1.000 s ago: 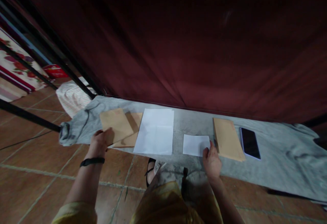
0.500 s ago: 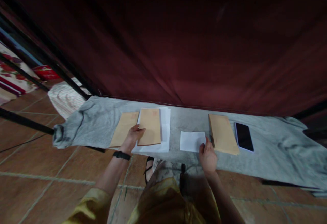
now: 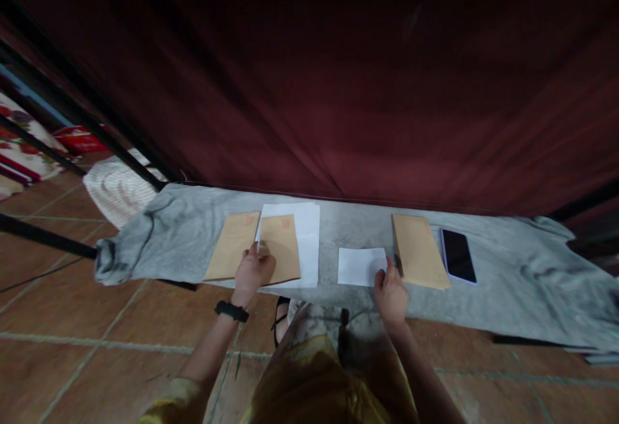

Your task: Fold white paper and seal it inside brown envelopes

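Note:
My left hand point(image 3: 252, 271), with a black band on its wrist, grips the near edge of a brown envelope point(image 3: 281, 247) that lies on top of a white sheet stack point(image 3: 306, 231). A second brown envelope point(image 3: 231, 245) lies just to the left of it. My right hand point(image 3: 389, 292) rests with its fingertips on the near right corner of a small folded white paper point(image 3: 360, 265). Everything lies on a grey cloth point(image 3: 184, 231) spread over a low surface.
A stack of brown envelopes point(image 3: 418, 250) sits right of the folded paper, with a dark phone point(image 3: 457, 255) beside it. A dark red curtain point(image 3: 338, 89) hangs behind. Black metal bars point(image 3: 43, 234), a striped cloth point(image 3: 116, 185) and tiled floor are at left.
My left hand carried one brown envelope from the left pile rightward onto the white sheets, then drew it slightly nearer. My right hand stayed on the folded paper.

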Demonstrator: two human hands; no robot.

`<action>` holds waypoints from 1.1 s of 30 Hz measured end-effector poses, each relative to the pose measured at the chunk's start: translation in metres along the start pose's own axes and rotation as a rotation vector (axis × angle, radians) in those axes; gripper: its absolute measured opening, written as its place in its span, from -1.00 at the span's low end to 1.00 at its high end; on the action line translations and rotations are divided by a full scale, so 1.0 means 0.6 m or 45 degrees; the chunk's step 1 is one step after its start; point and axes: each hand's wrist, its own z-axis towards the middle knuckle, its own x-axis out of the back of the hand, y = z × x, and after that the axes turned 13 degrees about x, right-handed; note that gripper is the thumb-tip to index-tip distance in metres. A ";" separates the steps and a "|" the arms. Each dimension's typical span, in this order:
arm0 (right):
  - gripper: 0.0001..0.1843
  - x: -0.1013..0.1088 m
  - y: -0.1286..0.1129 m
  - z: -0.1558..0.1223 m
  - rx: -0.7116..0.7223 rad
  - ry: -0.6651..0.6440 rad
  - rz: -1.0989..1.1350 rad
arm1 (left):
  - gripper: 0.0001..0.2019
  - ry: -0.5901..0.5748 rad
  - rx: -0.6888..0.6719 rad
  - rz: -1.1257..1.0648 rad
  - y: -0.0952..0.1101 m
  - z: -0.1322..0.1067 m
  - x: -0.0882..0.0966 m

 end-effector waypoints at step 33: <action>-0.48 0.024 -0.008 -0.018 0.158 0.069 -0.080 | -0.36 -0.250 -1.381 0.588 0.020 -0.241 -0.248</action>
